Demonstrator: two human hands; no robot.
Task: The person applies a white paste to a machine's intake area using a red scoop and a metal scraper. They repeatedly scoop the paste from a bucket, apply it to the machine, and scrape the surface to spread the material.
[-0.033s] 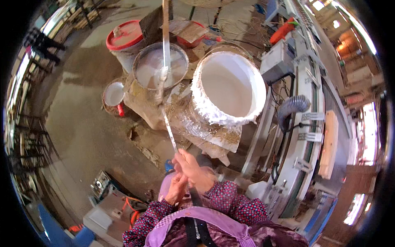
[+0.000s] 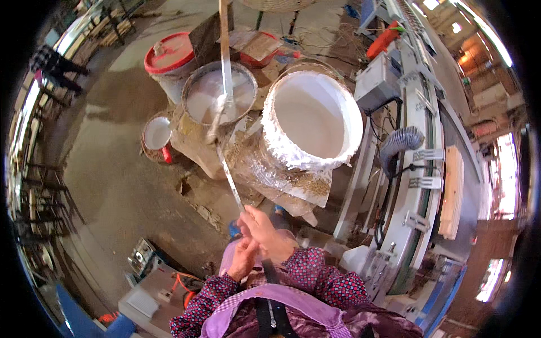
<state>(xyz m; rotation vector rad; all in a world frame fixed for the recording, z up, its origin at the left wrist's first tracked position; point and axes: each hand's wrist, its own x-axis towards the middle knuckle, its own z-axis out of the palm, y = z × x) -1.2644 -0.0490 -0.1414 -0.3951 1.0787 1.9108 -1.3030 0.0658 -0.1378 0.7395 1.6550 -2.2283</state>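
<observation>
Probably for reach, the right hand [image 2: 262, 227] wraps its fingers round a white-spattered rod [image 2: 229, 176] running toward the milky bucket [image 2: 256, 84] just before twelve o'clock, while the left hand [image 2: 242, 259] curls its fingers close below, though from here I can't tell whether they grip it.

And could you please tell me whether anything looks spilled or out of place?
Yes: thick white residue crusts the outside of the large bucket, and white splatter marks the sheeting below it, as if material ran over.
</observation>
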